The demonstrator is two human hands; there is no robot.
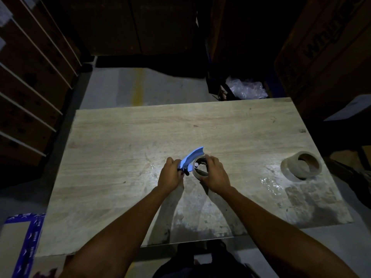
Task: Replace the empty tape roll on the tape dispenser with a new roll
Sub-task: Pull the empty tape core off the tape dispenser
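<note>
A blue tape dispenser (pixel 191 158) is held just above the middle of the wooden table (pixel 140 137). My left hand (pixel 169 174) grips its handle end. My right hand (pixel 215 174) is wrapped around a thin brown cardboard roll (pixel 200 167) that sits on the dispenser's hub; a white hub piece shows inside the ring. A fuller roll of tape (pixel 301 166), pale with a brown core, lies flat on the table at the right, well apart from both hands.
A scrap of clear film (pixel 271 184) lies on the table left of the full roll. Stacked cartons (pixel 26 97) stand at the left, a large carton (pixel 331 47) at the right, crumpled plastic (pixel 248 89) beyond the far edge. A blue-edged box (pixel 22 237) sits bottom left.
</note>
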